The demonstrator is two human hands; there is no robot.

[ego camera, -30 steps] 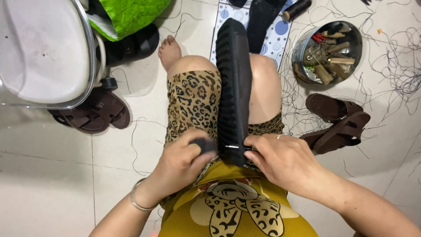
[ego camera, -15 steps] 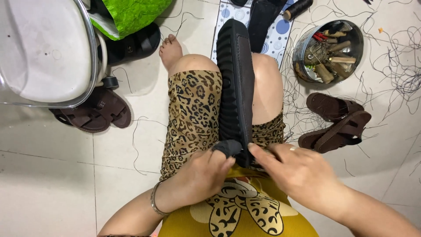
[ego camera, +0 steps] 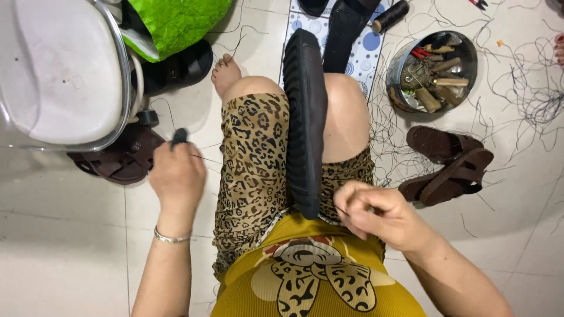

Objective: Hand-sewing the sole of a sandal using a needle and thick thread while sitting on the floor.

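Right hand point(ego camera: 376, 211) is pinching a thin dark thread at the near end of the black shoe sole point(ego camera: 304, 123), which is lying ribbed side up along the lap between the knees, so stitching looks mid-way, with how much of the edge remains impossible to tell. Left hand point(ego camera: 176, 173) is closed around a small black-handled tool point(ego camera: 180, 136), held out well left of the sole, thread taut between; farther off, brown sandals point(ego camera: 449, 164) and a metal bowl of tools point(ego camera: 435, 73) are sitting on the floor.

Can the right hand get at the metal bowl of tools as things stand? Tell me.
Probably not yet: the right hand is pinching thread beside the black sole. The bowl lies open on the floor ahead, nothing between, but the hand would have to let go first.
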